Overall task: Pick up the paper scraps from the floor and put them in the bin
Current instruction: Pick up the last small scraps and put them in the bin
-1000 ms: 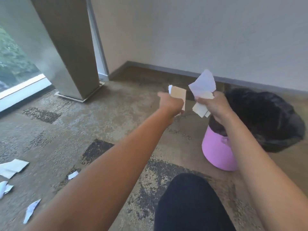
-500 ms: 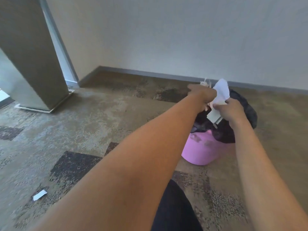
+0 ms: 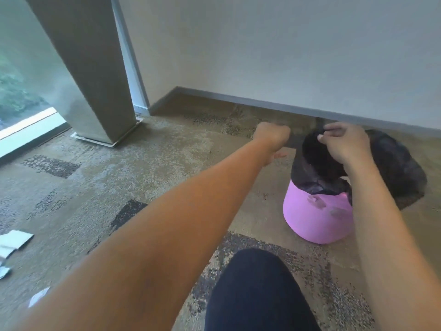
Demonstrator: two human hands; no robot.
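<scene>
I see first the carpet floor (image 3: 100, 177), brown-grey with dark patches, which meets a pale wall (image 3: 286, 48) along a grey skirting board (image 3: 238, 101). At the left stands a wide tapered column (image 3: 90, 68) beside a window (image 3: 21, 91).

The bin (image 3: 317, 218) is pink and stands on the floor near the wall, at the right of the middle. A black liner bag (image 3: 401, 168) is folded over its rim and hangs down its outer side. I cannot see the inside well enough to say what lies in it.

Both forearms reach forward over a dark-clothed knee (image 3: 257, 290). The right hand (image 3: 346, 144) is above the mouth of the bin, with the fingers curled loosely downward and nothing visible between them. The left hand (image 3: 272, 137) is just beside the bin, on its left, and is curled like a fist; I cannot tell if something is inside it.

Some paper scraps are on the floor at the far left edge, well apart from the bin: a folded white sheet (image 3: 14, 240), a small piece (image 3: 4, 271) below it, and another small white piece (image 3: 38, 296) partly hidden by the left arm.
</scene>
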